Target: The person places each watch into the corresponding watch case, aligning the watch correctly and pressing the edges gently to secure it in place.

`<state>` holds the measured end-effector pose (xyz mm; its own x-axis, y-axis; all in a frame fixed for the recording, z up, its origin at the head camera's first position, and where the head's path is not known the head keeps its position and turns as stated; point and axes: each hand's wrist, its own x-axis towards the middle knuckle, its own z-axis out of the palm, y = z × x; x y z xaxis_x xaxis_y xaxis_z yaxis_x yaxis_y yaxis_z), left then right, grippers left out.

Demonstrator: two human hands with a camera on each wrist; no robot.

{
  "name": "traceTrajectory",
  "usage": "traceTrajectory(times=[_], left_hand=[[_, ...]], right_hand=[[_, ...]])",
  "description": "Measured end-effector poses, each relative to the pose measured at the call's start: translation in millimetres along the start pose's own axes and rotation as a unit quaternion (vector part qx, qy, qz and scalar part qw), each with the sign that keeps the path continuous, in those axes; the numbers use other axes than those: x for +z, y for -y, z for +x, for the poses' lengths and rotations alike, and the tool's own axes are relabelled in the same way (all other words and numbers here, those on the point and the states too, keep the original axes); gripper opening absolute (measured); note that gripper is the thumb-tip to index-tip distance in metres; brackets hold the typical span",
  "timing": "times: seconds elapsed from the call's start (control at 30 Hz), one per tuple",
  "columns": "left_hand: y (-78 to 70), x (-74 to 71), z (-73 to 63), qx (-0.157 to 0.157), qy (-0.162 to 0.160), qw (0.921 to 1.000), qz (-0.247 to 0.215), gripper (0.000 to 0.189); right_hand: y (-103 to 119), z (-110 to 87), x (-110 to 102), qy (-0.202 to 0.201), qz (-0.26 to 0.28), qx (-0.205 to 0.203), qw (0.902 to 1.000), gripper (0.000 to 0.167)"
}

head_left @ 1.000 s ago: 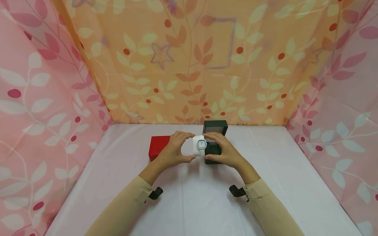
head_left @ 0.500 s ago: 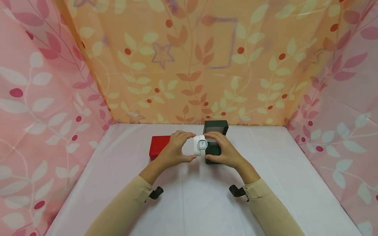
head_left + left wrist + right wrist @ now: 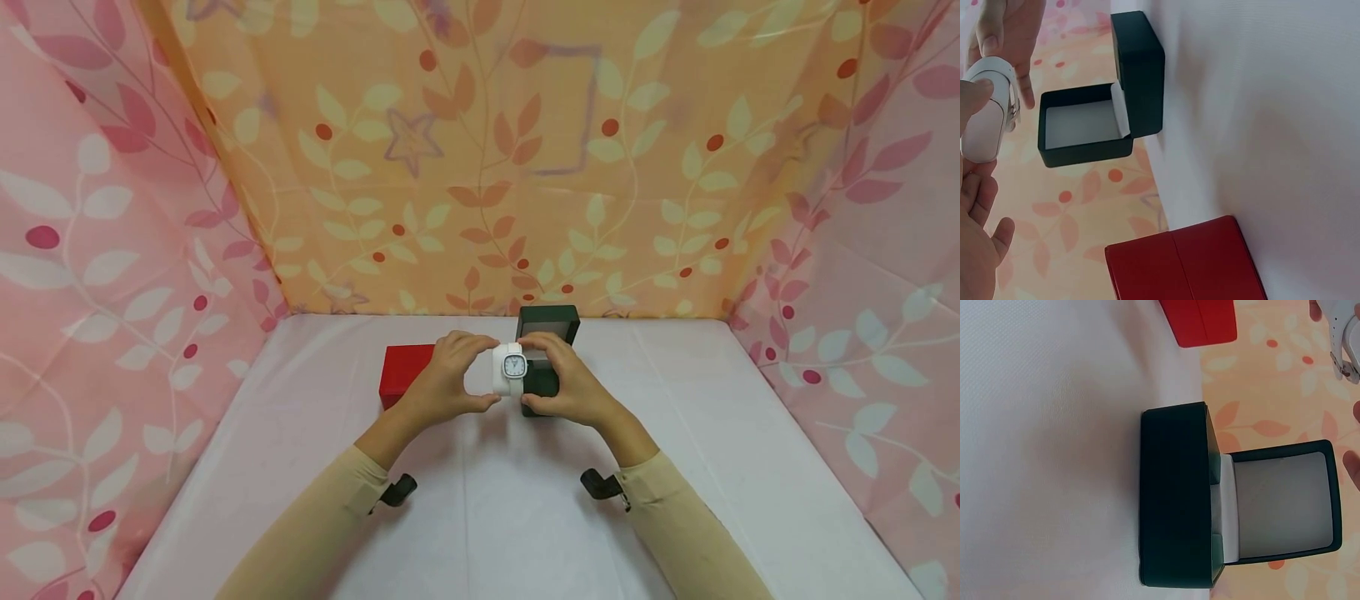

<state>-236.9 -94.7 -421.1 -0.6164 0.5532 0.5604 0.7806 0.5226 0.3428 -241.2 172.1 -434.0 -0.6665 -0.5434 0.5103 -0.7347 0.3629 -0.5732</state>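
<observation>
A white wristwatch [image 3: 514,367] with a squarish face is wrapped round a white cushion [image 3: 500,382], held up in front of me between both hands. My left hand [image 3: 441,382] pinches the cushion's left side, thumb below and fingers above. At the watch's strap, my right hand [image 3: 576,385] holds with its thumb low and fingertips at the top. In the left wrist view the watch cushion [image 3: 985,125] shows end-on, with the left thumb against it. Only the strap and buckle [image 3: 1342,365] appear in the right wrist view, beside some fingertips of the right hand [image 3: 1354,467].
Behind the right hand a dark green box [image 3: 547,317] stands with its lid raised and a pale lining. A red box [image 3: 403,371] sits behind the left hand. White cloth covers the table [image 3: 480,517], with patterned curtains on three sides.
</observation>
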Motion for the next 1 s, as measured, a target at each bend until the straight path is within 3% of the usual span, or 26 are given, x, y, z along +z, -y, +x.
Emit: traceTrajectory(times=[0.53,1.0], left_hand=[[-0.2,-0.4,-1.6,-0.001,0.006,1.0000,0.005,0.076],[-3.1,-0.7,0.4,-0.001,0.009,0.9999,-0.004,0.077]], right_hand=[[2.2,-0.7,-1.6,0.001,-0.035,-0.004,0.9994,0.084],[1.6,3.4,0.4,0.011,-0.017,0.001,0.9998,0.084]])
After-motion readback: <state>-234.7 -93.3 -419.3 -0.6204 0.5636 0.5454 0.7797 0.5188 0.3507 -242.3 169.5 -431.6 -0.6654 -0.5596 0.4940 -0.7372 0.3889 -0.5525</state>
